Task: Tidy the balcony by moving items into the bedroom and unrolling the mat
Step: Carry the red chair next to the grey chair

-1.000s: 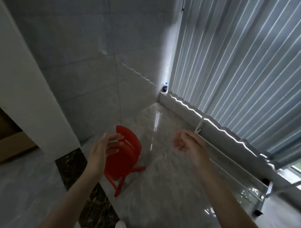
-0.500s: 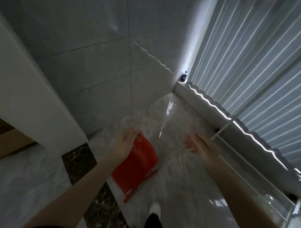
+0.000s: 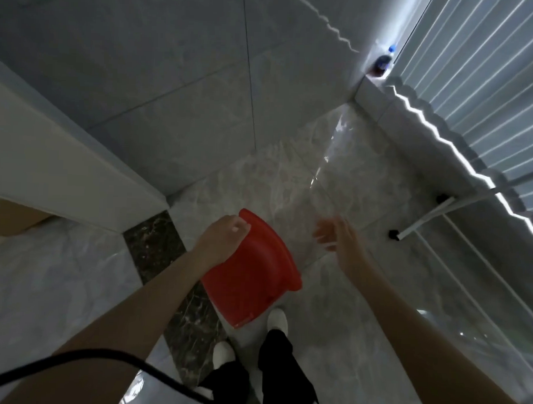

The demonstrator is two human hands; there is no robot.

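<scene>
Left hand (image 3: 226, 238) grips the top edge of the red chair (image 3: 250, 270) at centre frame, over the floor (image 3: 335, 180); right hand (image 3: 342, 243) hovers beside it, fingers spread, holding nothing.

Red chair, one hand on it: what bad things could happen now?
Only the left hand grips the red chair at its top edge, so it might twist or slip. The right hand hangs open beside it. The chair could bump the person's shoes below it, or the white rack nearby.
</scene>
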